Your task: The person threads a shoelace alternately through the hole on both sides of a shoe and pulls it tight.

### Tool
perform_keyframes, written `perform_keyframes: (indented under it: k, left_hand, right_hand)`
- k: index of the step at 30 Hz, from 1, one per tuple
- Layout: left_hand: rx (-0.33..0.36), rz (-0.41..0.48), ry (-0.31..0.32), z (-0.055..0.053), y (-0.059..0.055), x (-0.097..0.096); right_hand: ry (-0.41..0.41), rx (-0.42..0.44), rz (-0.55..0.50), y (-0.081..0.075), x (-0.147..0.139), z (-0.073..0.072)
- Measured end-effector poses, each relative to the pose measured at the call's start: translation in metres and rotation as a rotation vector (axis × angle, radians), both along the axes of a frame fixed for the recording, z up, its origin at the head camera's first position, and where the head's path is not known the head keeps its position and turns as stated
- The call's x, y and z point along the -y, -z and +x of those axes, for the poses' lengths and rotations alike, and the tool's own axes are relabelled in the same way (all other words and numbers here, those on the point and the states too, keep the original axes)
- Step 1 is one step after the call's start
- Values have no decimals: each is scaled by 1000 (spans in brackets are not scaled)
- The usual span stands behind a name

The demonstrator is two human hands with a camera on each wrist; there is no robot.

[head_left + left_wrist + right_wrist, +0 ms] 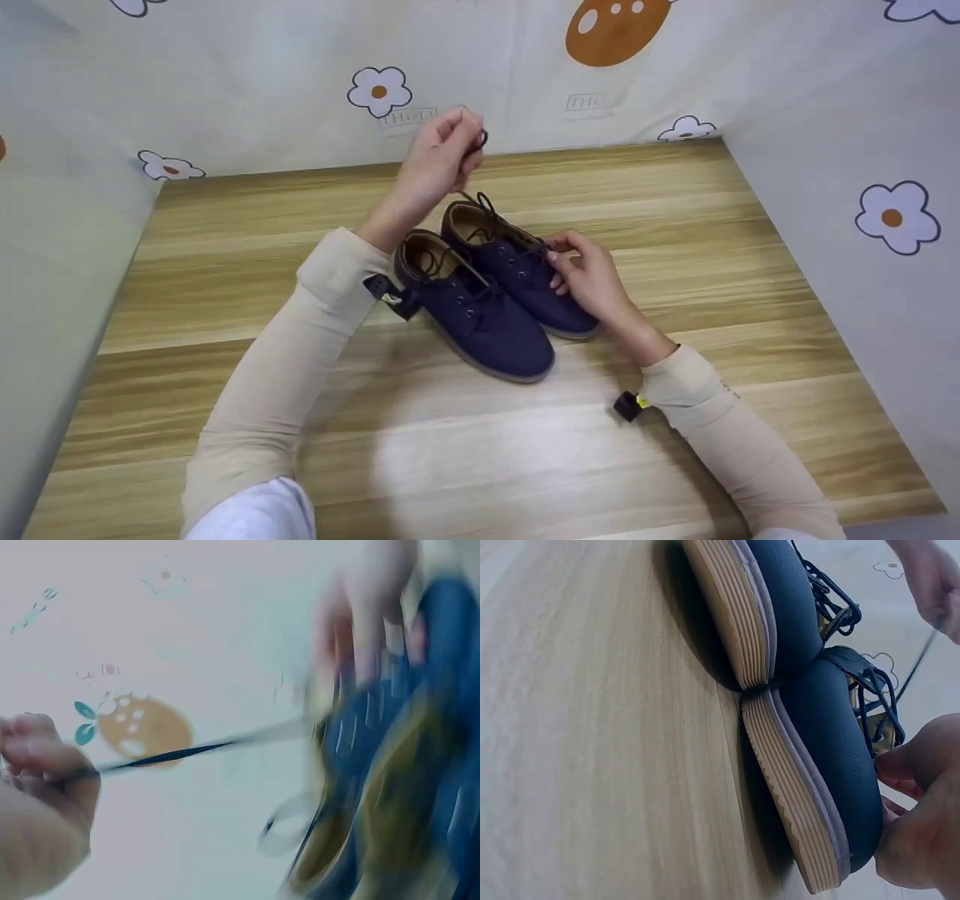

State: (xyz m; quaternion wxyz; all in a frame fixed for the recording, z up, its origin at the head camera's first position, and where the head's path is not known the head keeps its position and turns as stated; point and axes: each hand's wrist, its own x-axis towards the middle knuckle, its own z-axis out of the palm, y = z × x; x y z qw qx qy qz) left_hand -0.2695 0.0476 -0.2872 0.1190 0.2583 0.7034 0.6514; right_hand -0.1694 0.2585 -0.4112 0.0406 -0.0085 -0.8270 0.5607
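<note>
Two navy blue lace-up shoes stand side by side on the wooden surface: the left shoe [502,337] and, beside it, the right shoe [484,259]. Raised above their heels, my left hand [442,154] grips a dark shoelace [184,754], which stretches taut to the right shoe in the left wrist view. My right hand [591,279] is at the right shoe's lacing, thumb and index finger pinching the lace there; the exact contact is partly hidden. Loose lace loops [870,701] stick up over the shoe in the right wrist view.
Wood-grain tabletop [247,300] lies around the shoes. Pale sheets with flower prints [379,91] rise behind and at both sides. Small black cameras [628,406] are strapped at the wrists, over beige sleeves [300,352].
</note>
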Motion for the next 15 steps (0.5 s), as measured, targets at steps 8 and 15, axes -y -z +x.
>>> perform_keyframes:
  k: [8,15]
  left_hand:
    - [-665,-1020,42,-1,13,23]
    - [-615,-976,279,-5,22,35]
  right_hand:
    - [3,-24,5,-22,9,13]
    - [2,-15,16,-21,12,12]
